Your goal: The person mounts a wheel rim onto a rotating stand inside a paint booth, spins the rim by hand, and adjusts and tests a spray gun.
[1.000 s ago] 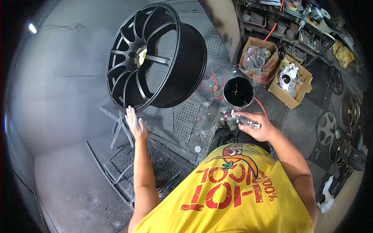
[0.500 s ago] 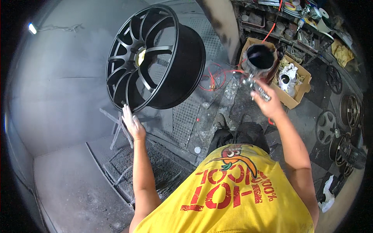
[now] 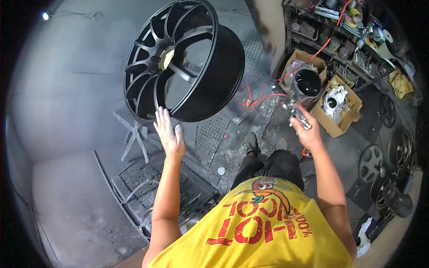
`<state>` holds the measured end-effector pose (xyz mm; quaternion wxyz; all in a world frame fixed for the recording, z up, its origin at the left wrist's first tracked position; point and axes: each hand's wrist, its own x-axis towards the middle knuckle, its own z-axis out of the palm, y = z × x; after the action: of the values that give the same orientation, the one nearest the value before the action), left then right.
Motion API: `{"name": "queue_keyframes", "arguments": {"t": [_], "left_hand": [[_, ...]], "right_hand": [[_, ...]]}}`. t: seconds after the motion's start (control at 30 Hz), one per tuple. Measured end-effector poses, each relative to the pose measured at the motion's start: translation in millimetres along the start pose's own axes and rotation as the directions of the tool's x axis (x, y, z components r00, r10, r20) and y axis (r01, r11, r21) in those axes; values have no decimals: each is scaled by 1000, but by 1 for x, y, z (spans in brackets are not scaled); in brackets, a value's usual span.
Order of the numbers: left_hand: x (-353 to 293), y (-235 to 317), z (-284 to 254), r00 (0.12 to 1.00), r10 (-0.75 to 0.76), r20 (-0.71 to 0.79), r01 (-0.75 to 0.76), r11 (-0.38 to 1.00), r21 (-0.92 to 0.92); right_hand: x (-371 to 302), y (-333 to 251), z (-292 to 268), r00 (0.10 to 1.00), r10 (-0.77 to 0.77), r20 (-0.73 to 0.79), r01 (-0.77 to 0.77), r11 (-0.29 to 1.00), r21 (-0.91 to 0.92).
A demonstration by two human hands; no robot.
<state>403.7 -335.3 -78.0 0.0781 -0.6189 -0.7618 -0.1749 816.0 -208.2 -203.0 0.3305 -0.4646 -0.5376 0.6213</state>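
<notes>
A dark grey multi-spoke car wheel rim (image 3: 227, 73) with a yellowish centre is tilted up at the upper middle. My left hand (image 3: 170, 136), whitish with dust on the fingers, is at the rim's lower edge. Its fingers are stretched out and appear to touch that edge. To the right, my right hand (image 3: 312, 131) grips the metal handle of a spray gun (image 3: 308, 83). Dark, shiny liquid shows in the open cup on top. A red hose runs near the gun.
Two cardboard boxes (image 3: 347, 125) stand beyond my right hand, one holding crumpled plastic. Cluttered shelves (image 3: 344, 49) fill the back right. Several wheels (image 3: 371, 163) lie at the right. A coated metal cross stand (image 3: 133, 136) is below the rim, and a grey wall (image 3: 76, 89) rises at left.
My left hand has moved right along the rim's lower edge, and the spokes have turned counter-clockwise. The spray gun stays in my right hand. The whole view has shifted slightly.
</notes>
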Motion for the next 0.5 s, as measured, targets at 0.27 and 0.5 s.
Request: {"name": "queue_keyframes", "arguments": {"t": [0.27, 0.5], "left_hand": [[-5, 7, 10, 999, -12, -40, 12, 1000, 16], [-24, 32, 104, 816, 573, 75, -561, 817, -135]], "right_hand": [[80, 22, -22, 966, -122, -229, 149, 984, 102], [143, 103, 36, 989, -13, -146, 48, 969, 242]]}}
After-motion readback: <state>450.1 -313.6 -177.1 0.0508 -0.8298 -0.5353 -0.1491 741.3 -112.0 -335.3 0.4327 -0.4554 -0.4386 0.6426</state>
